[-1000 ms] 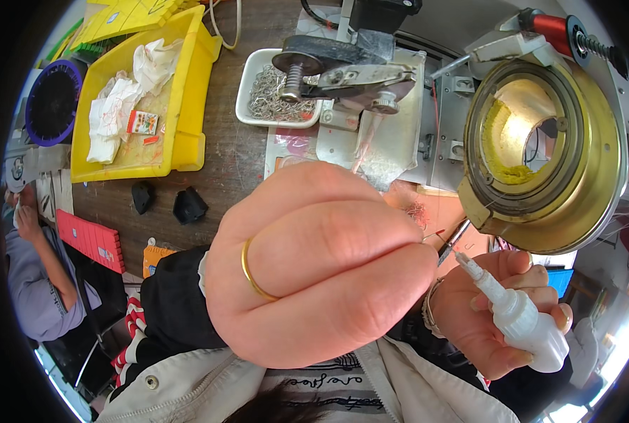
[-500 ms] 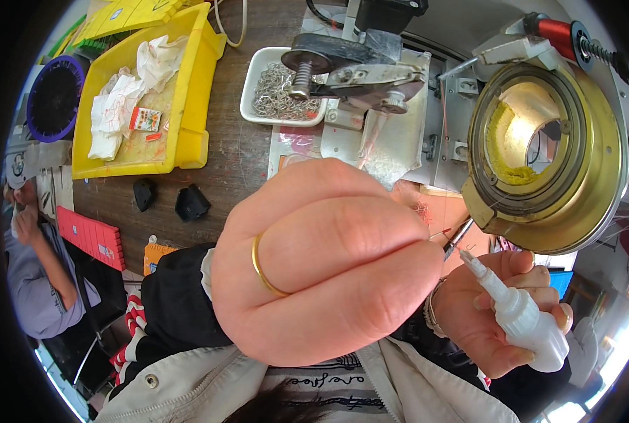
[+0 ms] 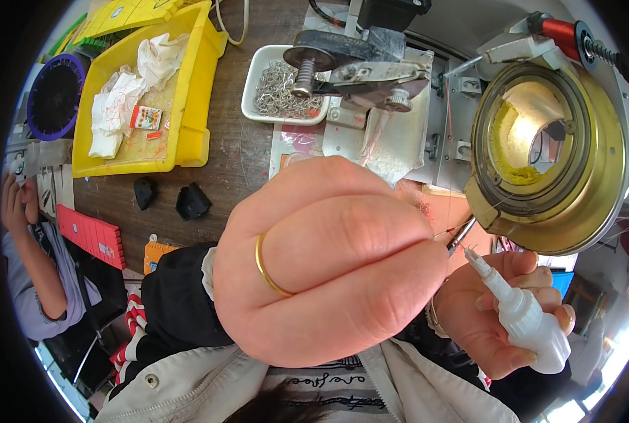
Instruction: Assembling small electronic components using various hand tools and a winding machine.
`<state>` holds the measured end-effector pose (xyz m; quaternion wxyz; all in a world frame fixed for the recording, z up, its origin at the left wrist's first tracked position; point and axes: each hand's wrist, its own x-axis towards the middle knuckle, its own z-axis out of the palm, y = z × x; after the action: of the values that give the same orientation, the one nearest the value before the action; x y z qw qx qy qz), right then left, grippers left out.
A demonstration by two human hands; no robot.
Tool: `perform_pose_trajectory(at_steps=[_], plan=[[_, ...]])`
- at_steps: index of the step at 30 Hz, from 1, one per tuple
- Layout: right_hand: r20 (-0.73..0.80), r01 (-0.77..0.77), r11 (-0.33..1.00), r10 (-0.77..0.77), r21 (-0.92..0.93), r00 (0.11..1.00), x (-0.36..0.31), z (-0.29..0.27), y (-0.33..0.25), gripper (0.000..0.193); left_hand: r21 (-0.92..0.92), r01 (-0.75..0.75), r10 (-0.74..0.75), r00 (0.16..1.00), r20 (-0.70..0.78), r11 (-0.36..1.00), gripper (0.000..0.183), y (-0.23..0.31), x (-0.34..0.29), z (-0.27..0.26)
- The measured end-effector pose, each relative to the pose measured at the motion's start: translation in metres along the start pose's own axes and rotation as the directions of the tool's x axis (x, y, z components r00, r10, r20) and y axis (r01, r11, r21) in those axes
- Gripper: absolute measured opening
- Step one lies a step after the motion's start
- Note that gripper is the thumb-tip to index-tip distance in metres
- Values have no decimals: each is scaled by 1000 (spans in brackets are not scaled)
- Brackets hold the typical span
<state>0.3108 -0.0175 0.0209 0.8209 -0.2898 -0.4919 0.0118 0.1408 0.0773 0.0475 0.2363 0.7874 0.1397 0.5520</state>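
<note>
My left hand (image 3: 328, 264), with a gold ring on one finger, fills the middle of the view. It is closed, and its fingertips are pressed together and hidden behind the knuckles; a thin reddish strand shows just past them. Lower right, my right hand (image 3: 473, 317) grips a small white squeeze bottle (image 3: 529, 328), tilted so its narrow tip points up and left. That tip is near a thin dark metal rod (image 3: 461, 236), just below it. Beside the rod stands a large brass-coloured ring-shaped machine part (image 3: 596, 204), with yellow fuzz inside its opening.
A white dish (image 3: 249, 106) of small metal hooks stands near a clamp mechanism (image 3: 378, 74). A yellow bin (image 3: 200, 106) holds crumpled tissues. Two black plastic pieces (image 3: 191, 202) and a red foam block (image 3: 92, 236) lie left. A red thread spool (image 3: 558, 29) sits top right. Another person's arm (image 3: 43, 271) is at far left.
The bottle's tip has drawn slightly down and right, away from the rod. My left hand has shifted very slightly right. At far left the other person's hand has risen.
</note>
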Motion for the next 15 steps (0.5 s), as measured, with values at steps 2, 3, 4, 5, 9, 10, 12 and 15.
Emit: perform_pose_trajectory(at_steps=[2, 3, 4, 5, 9, 10, 12, 15], plan=[[45, 7, 1000, -7, -2, 999, 1, -2, 0, 55, -1, -12, 12, 1000, 11, 1000, 29, -1, 0, -2], [46, 8, 1000, -7, -2, 999, 1, -1, 0, 55, -3, -23, 23, 999, 23, 1000, 29, -1, 0, -3], [33, 8, 1000, -8, 6, 999, 0, 1, 1, 55, 1, -22, 22, 1000, 22, 1000, 29, -2, 0, -3], [20, 8, 1000, -8, 15, 1000, 0, 2, 2, 55, 3, -20, 20, 1000, 10, 1000, 29, -2, -1, -3], [-1, -1, 1000, 1, 16, 1000, 2, -2, -2, 55, -12, -18, 18, 1000, 7, 1000, 28, 0, 3, 1], [-9, -5, 1000, 5, 27, 1000, 1, 0, -1, 55, -10, -16, 16, 1000, 6, 1000, 28, 0, 2, 1], [-17, -10, 999, 11, 38, 1000, 1, 0, 0, 55, -7, -6, 6, 1000, -18, 1000, 27, -1, 1, 2], [8, -5, 1000, 5, 12, 1000, 2, -1, 0, 55, -15, -24, 23, 999, -30, 1000, 27, -3, 0, 3]])
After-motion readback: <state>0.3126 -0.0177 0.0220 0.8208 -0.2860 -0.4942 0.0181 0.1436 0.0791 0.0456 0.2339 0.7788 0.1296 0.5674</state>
